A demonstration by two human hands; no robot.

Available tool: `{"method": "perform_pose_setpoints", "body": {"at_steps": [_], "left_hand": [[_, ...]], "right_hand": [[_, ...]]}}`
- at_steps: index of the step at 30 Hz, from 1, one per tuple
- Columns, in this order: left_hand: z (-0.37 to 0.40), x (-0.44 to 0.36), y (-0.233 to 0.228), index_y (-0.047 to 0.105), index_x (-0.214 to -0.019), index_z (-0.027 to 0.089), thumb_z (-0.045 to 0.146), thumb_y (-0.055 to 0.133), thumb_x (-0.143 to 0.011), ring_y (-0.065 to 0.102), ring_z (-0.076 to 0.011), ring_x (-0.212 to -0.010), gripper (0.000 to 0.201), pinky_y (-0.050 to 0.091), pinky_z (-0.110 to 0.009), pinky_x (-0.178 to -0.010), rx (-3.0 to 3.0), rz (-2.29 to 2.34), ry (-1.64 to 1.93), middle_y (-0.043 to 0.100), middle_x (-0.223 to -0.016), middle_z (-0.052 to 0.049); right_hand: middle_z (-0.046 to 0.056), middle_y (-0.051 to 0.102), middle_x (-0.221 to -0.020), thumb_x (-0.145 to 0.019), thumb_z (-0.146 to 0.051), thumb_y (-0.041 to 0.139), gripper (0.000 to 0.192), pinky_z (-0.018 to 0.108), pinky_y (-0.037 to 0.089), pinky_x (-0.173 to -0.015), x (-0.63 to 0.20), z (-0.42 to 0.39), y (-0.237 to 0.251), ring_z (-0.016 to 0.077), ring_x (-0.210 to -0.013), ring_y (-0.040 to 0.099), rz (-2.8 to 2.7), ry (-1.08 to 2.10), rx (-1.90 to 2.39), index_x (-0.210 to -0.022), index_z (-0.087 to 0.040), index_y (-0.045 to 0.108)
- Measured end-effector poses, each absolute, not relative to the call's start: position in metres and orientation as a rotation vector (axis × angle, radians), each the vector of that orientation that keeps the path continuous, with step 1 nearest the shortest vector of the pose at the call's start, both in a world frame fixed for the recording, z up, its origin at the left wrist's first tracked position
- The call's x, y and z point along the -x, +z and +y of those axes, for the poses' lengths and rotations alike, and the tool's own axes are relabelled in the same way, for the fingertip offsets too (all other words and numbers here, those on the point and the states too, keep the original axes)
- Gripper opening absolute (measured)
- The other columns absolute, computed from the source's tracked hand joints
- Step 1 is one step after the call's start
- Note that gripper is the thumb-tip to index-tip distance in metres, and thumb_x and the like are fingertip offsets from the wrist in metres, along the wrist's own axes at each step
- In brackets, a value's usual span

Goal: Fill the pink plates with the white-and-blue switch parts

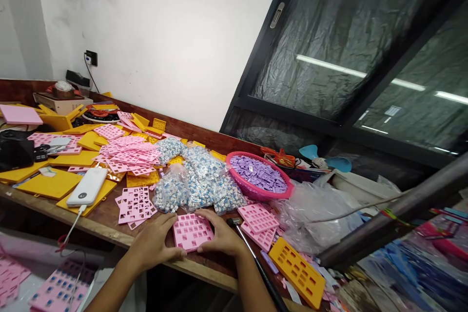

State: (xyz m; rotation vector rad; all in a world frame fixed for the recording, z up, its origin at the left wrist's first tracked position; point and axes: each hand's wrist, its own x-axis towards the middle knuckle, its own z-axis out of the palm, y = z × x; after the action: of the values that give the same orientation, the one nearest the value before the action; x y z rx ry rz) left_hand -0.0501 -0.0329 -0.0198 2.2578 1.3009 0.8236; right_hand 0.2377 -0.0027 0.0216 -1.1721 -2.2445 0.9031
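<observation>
Behind both hands (190, 243), keycap bags (199, 180), perhaps basket (256, 178).

Bright even light, strip-light glare on window (365, 73), tilted, edges warped

Both hands rest on a pink grid tray (191, 231) at the near edge of a wooden table (109, 219): the left hand (155, 243) cups its left side, the right hand (220, 235) its right. Just behind lie bags of blue-and-white pieces (199, 180), beside a pink basket (256, 190) of purple tiles. A white power bank (87, 186) sits on yellow trays to the left.
</observation>
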Motion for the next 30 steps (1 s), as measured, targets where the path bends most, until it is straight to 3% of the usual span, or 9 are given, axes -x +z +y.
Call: {"method": "perform_pose_setpoints", "body": {"at_steps": [9, 15, 19, 25, 30], "left_hand": [[-0.034, 0.049, -0.019, 0.057, -0.144, 0.024, 0.057, 0.084, -0.072, 0.056, -0.0333, -0.135, 0.084, 0.046, -0.047, -0.115, -2.332, 1.323, 0.818, 0.058, -0.15, -0.012], [-0.033, 0.05, -0.024, 0.053, -0.148, 0.024, 0.069, 0.078, -0.073, 0.054, -0.0345, -0.139, 0.09, 0.046, -0.049, -0.116, -2.328, 1.324, 0.772, 0.053, -0.155, -0.013], [-0.031, 0.05, -0.028, 0.053, -0.148, 0.024, 0.073, 0.076, -0.072, 0.054, -0.0343, -0.138, 0.093, 0.045, -0.049, -0.116, -2.329, 1.314, 0.772, 0.053, -0.154, -0.013], [-0.031, 0.05, -0.026, 0.055, -0.146, 0.024, 0.076, 0.077, -0.069, 0.055, -0.0338, -0.136, 0.095, 0.046, -0.046, -0.115, -2.33, 1.3, 0.787, 0.056, -0.152, -0.013], [-0.031, 0.05, -0.026, 0.054, -0.146, 0.024, 0.074, 0.071, -0.077, 0.057, -0.032, -0.135, 0.087, 0.046, -0.045, -0.114, -2.332, 1.295, 0.816, 0.058, -0.149, -0.012]], "right_hand": [[0.014, 0.054, -0.146, -0.053, -0.052, 0.098, 0.102, 0.051, 0.035, -0.12, -0.24, 0.001, 0.019, 0.0364, -0.137, 0.05, -2.246, 0.913, 1.153, -0.142, -0.023, 0.059], [0.015, 0.048, -0.154, -0.054, -0.057, 0.096, 0.108, 0.053, 0.03, -0.123, -0.244, 0.003, 0.015, 0.0375, -0.143, 0.044, -2.279, 0.916, 1.216, -0.149, -0.025, 0.054], [0.015, 0.045, -0.157, -0.066, -0.062, 0.089, 0.103, 0.052, 0.028, -0.124, -0.239, 0.0, 0.017, 0.0359, -0.146, 0.04, -2.378, 0.869, 1.176, -0.153, -0.025, 0.049], [0.012, 0.049, -0.151, -0.076, -0.069, 0.078, 0.09, 0.051, 0.032, -0.121, -0.218, -0.007, 0.018, 0.0344, -0.141, 0.043, -2.497, 0.558, 1.29, -0.153, -0.031, 0.05], [0.012, 0.049, -0.155, -0.084, -0.073, 0.068, 0.083, 0.051, 0.028, -0.123, -0.209, -0.014, 0.018, 0.034, -0.143, 0.041, -2.511, 0.42, 1.371, -0.151, -0.027, 0.053]]}}
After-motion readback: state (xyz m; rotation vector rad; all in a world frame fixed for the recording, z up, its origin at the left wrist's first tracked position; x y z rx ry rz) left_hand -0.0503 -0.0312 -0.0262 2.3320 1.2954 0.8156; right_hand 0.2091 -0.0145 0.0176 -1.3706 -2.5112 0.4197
